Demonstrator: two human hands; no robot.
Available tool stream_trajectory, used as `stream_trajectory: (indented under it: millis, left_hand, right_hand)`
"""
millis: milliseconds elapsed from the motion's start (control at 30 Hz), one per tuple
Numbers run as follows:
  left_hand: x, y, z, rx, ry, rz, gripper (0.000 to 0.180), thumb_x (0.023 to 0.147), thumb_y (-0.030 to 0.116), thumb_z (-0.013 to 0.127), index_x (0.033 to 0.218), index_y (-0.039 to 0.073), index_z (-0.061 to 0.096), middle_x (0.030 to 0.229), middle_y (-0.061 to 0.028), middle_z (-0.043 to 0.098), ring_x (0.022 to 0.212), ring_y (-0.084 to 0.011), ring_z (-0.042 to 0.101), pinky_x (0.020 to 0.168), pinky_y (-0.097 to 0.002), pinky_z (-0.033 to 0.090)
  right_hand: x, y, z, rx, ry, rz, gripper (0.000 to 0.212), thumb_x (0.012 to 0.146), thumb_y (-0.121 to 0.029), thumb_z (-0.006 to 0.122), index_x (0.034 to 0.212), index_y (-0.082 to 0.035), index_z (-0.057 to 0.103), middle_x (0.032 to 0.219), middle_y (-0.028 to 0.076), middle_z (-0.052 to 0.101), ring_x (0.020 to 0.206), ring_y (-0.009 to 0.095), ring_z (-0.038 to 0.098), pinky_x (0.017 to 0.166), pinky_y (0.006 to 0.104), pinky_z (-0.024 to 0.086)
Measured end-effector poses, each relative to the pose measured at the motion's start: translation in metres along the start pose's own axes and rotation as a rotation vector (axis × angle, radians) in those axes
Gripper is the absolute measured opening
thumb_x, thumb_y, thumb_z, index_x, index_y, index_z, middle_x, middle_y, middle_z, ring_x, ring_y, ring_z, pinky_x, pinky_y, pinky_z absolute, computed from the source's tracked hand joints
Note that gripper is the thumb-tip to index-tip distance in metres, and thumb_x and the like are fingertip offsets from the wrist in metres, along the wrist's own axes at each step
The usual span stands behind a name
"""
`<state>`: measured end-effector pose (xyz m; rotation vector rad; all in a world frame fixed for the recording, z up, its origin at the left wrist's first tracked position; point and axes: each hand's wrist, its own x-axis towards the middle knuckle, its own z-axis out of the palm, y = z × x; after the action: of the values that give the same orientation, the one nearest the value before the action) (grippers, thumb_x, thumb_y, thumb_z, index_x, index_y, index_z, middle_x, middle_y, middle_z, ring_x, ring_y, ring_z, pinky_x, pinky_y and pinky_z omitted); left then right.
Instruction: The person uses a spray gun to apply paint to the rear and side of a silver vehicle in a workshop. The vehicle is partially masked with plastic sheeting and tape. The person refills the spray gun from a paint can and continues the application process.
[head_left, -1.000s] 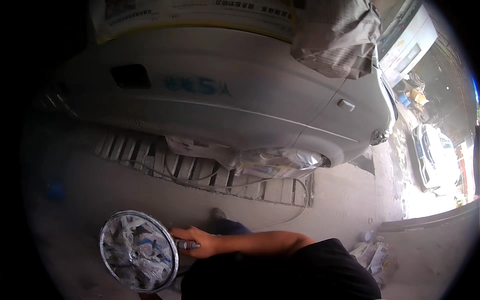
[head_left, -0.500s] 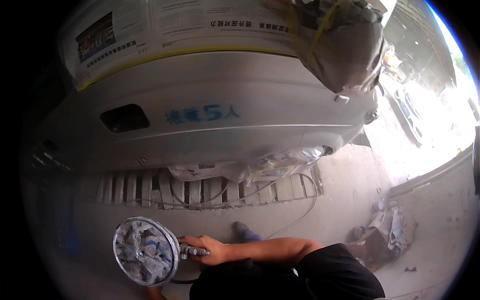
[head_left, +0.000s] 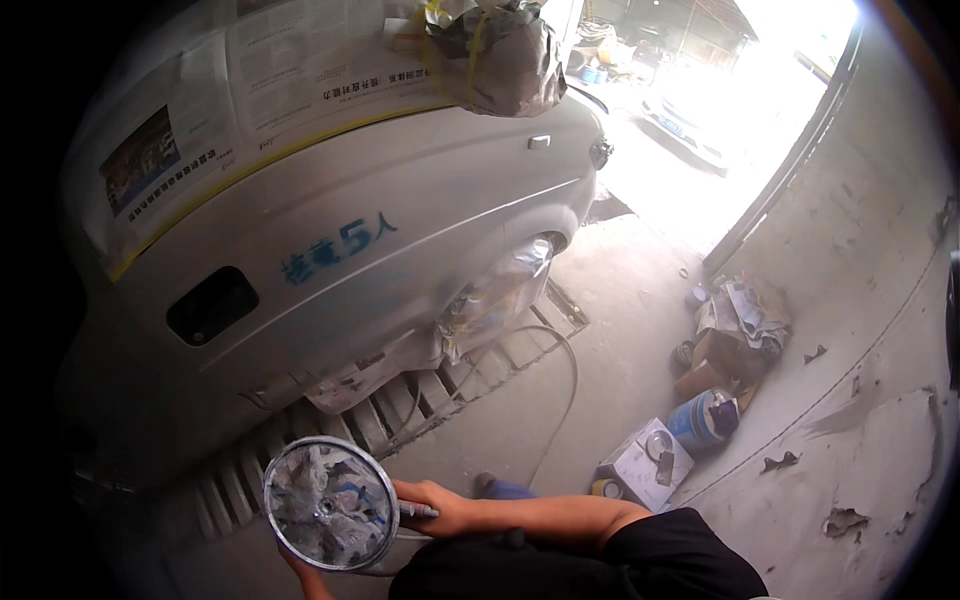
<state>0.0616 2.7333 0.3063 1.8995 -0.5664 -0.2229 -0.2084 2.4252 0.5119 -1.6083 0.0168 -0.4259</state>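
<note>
My right hand (head_left: 445,507) is wrapped round a spray gun (head_left: 418,510), whose metal fittings stick out past the fingers. On the gun's left sits a round paint cup (head_left: 335,505), its top covered with crumpled, paint-smeared film inside a silvery rim. My left hand (head_left: 297,565) is at the cup's lower left edge; its fingers are hidden beneath the cup. Ahead stands a pale vehicle body (head_left: 420,180) with blue marks on its side and a dark square opening (head_left: 212,305). Newspaper masking (head_left: 290,80), edged with yellow tape, covers its upper part.
Slatted floor grating (head_left: 430,390) runs below the vehicle, beside its masked wheel (head_left: 500,295). A hose (head_left: 574,375) curves over the floor. At right are a white box (head_left: 647,465), a blue can (head_left: 703,420) and crumpled paper (head_left: 745,310) along the wall. Another car (head_left: 690,130) stands outside the doorway.
My view has turned to the right, so the vehicle sits farther left and the box and can have come into sight. More of my left hand shows below the cup.
</note>
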Motion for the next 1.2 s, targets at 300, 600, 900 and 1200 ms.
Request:
stream_trajectory:
  millis: [300,600,900,1200]
  left_hand:
    - [-0.018,-0.002,-0.01,-0.319,0.105,-0.099,0.048,0.083,0.024,0.059,0.122,-0.001,0.052,0.12,-0.014,0.056,0.106,-0.0247,0.054,0.091,-0.0373,0.043]
    - [-0.066,0.058,0.007,-0.244,0.182,-0.156,0.036,0.084,0.02,0.056,0.115,0.005,0.061,0.121,-0.0134,0.059,0.11,-0.0275,0.056,0.086,-0.0389,0.048]
    - [-0.074,0.069,-0.001,-0.239,0.223,-0.206,0.038,0.086,0.015,0.054,0.119,-0.002,0.053,0.116,-0.0136,0.058,0.104,-0.0221,0.055,0.091,-0.035,0.042]
    - [-0.06,0.059,-0.029,0.089,0.152,-0.019,0.034,0.084,0.007,0.043,0.114,-0.004,0.054,0.109,-0.0162,0.058,0.101,-0.0262,0.055,0.093,-0.0356,0.04]
  right_hand:
    - [-0.02,-0.005,0.017,-0.012,-0.045,0.03,0.05,0.083,-0.008,0.06,0.129,-0.007,0.041,0.103,0.018,0.062,0.094,0.037,0.06,0.078,0.038,0.047]
    - [-0.046,-0.001,0.004,0.029,-0.094,0.056,0.05,0.082,-0.009,0.06,0.129,-0.006,0.041,0.102,0.018,0.062,0.094,0.039,0.059,0.077,0.0395,0.047]
    - [-0.052,0.0,0.003,0.03,-0.045,0.029,0.05,0.081,-0.008,0.06,0.128,-0.006,0.042,0.104,0.018,0.061,0.095,0.04,0.058,0.077,0.0398,0.047]
    - [-0.032,-0.001,0.046,-0.004,0.005,0.029,0.051,0.08,-0.007,0.061,0.128,-0.008,0.042,0.102,0.018,0.061,0.094,0.039,0.06,0.077,0.0392,0.047]
